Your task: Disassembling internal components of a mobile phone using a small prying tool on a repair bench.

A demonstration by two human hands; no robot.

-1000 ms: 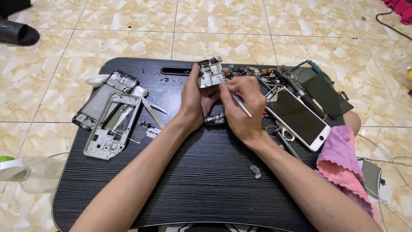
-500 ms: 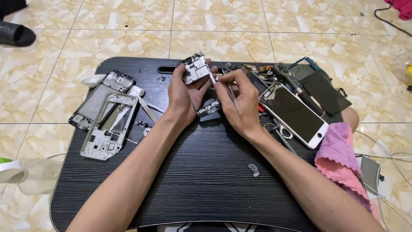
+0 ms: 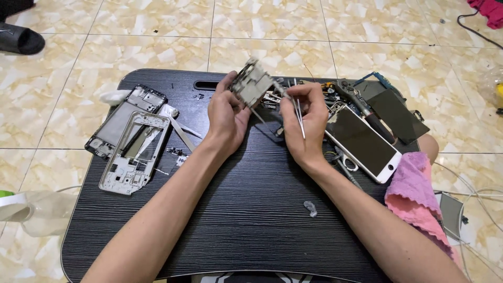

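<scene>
The left hand [image 3: 226,116] was closed on a small grey metal phone part [image 3: 252,84], thumb and fingers pinching its lower edge and holding it tilted above the far end of the black lap table [image 3: 246,209]. The right hand [image 3: 308,121] was pinched shut around thin metal tweezers [image 3: 298,109], whose shafts ran down across the palm; their tips pointed toward the part's right side, though contact could not be made out. A white-framed phone [image 3: 364,144] lay just right of that hand, and a silver frame [image 3: 135,153] lay well to the left.

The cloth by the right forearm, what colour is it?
Pink; the cloth shows best in the head view.
</scene>
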